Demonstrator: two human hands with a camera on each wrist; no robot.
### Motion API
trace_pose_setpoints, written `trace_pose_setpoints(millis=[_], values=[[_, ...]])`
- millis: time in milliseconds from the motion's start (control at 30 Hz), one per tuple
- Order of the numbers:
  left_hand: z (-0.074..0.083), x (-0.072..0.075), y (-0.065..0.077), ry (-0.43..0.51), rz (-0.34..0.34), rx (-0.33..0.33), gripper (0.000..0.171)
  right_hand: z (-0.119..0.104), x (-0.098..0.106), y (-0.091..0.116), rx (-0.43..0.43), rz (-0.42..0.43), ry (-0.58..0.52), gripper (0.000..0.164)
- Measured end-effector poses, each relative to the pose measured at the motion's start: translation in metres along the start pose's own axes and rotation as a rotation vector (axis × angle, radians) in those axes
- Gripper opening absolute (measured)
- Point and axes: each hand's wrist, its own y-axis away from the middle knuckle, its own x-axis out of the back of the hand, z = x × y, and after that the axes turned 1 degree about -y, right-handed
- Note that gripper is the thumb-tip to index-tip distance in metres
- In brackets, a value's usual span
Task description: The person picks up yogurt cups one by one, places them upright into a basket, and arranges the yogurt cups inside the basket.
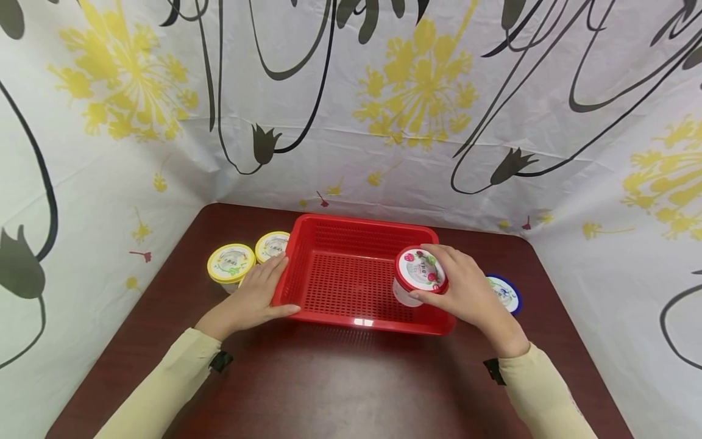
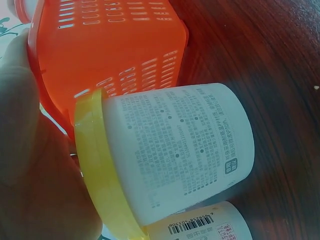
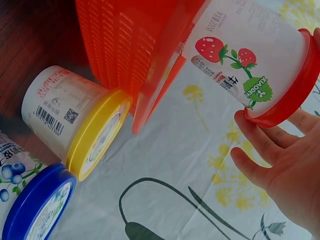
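Holding a red-lidded tub (image 1: pixel 421 269) at the right-hand end of the red basket (image 1: pixel 351 321), the right hand (image 1: pixel 466 283) has its fingers and thumb clamped around the lid. The tub stands nearly upright, its lid above the basket's rim; strawberries are printed on its side. Whether its base touches the basket's floor, I cannot tell.

The left hand (image 1: pixel 255 299) rests on the basket's left rim, near its front corner. Its fingers are fairly straight and lie close together, with the thumb spread apart from them along the front rim.

To the left of the basket, a yellow-lidded tub (image 1: pixel 231 263) stands near the left hand, and a second yellow-lidded tub (image 1: pixel 272 245) is just beside the basket's left wall. The left wrist view shows lines of small print on one tub and a barcode on another.

To the right of the basket is a blue-lidded tub (image 1: pixel 503 294), partly covered by the right hand in the head view. The right wrist view shows another yellow-topped tub (image 3: pixel 70 117) between it and the basket.

Beneath the basket is a dark reddish-brown table (image 1: pixel 351 384); behind it hangs a pale flowered cloth (image 1: pixel 329 122).
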Motion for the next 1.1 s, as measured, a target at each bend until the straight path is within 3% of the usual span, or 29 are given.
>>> trace_pose_setpoints(millis=[233,1100], values=[[0.0,0.001,0.0,-0.006,-0.003,-0.001,0.115,-0.004,-0.005,-0.004,-0.002,-0.023,-0.003,0.095],[0.0,0.001,0.0,-0.001,0.008,-0.013,0.115,-0.039,-0.028,-0.036,0.158,-0.07,0.013,0.093]])
